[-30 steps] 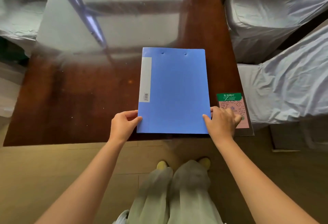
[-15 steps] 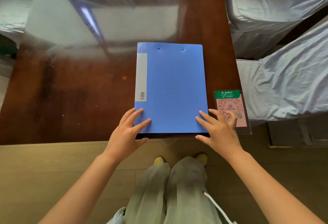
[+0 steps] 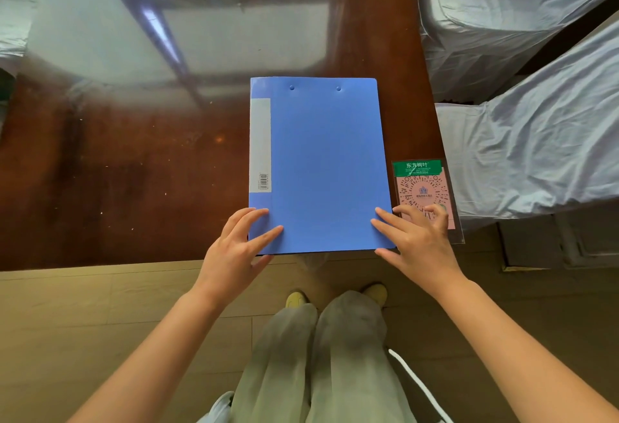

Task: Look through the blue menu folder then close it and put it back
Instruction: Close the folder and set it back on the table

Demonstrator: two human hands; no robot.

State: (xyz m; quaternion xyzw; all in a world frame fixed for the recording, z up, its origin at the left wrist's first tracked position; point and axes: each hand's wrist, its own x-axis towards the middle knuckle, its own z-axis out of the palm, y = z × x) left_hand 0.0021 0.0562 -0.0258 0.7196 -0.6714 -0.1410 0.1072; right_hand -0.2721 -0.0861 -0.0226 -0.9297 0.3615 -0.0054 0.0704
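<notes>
The blue menu folder (image 3: 321,161) lies closed and flat on the dark wooden table (image 3: 117,181), its near edge at the table's front edge. A white label strip runs down its left side. My left hand (image 3: 239,245) rests with spread fingers on the folder's near left corner. At the near right corner, my right hand (image 3: 415,238) has its fingers spread, some on the cover and some over the card beside it. Neither hand grips the folder.
A pink and green QR code card (image 3: 423,188) in a clear stand lies right of the folder. Chairs in pale covers (image 3: 536,141) stand along the table's right side. Glare covers the far tabletop. My legs and yellow shoes (image 3: 296,298) are below.
One second ago both hands held the folder's near corners with curled fingers. Now the fingers are spread flat on its cover. The folder lies in the same spot.
</notes>
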